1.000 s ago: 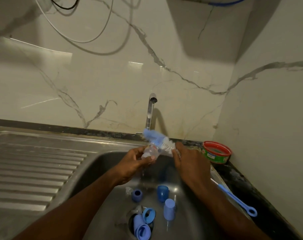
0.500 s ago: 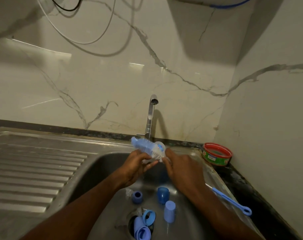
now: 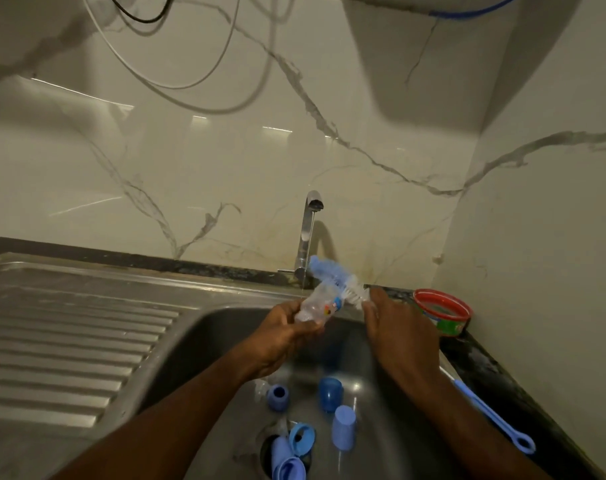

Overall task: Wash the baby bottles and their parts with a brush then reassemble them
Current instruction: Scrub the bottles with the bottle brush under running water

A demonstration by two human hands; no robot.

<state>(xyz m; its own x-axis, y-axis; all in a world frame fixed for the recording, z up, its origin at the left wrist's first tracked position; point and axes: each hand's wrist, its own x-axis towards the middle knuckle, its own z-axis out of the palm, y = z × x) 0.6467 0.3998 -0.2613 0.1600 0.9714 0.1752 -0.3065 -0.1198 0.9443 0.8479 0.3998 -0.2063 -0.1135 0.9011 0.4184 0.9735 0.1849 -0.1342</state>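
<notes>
**Ana:** Bottles first: how many do you count?

**Ben:** One clear plastic baby bottle with small coloured prints [image 3: 317, 308], held over the stainless steel sink basin [image 3: 204, 344]. The left hand [image 3: 284, 332] has its fingers curled round the bottle's lower part, and the bottle tilts up to the right, just below the tap.

**Ana:** And brushes?

**Ben:** Two. One blue-and-white bristled bottle brush [image 3: 332, 277] sits at the bottle's upper end, its blue tip pointing up and left past the chrome tap [image 3: 306, 237]. The right hand [image 3: 396, 329] grips it at the white bristle end; the handle is hidden under the hand. The second is a thin light-blue brush handle with a ring end [image 3: 495, 419], lying on the right rim of the sink, untouched.

**Ana:** Water running?

**Ben:** A thin stream falls from the spout beside the bottle.

**Ana:** What lies in the basin?

**Ben:** I count three loose blue pieces on the floor of the basin: a small periwinkle collar ring with its opening up [image 3: 278, 396], a darker blue translucent cap [image 3: 330, 393] and a pale blue cup-shaped cap [image 3: 343, 432]. At the drain opening [image 3: 265, 452] there are more: a bright blue ring [image 3: 302, 438] leaning on two pale blue rounded pieces [image 3: 287, 462]. What those two are I cannot tell.

**Ana:** Anything on the counter?

**Ben:** One round tub with a red rim and green label [image 3: 443, 311] in the right corner, on the dark countertop [image 3: 485, 368]. Its contents do not show. The ribbed steel draining board [image 3: 62, 344] lies left of the basin.
</notes>
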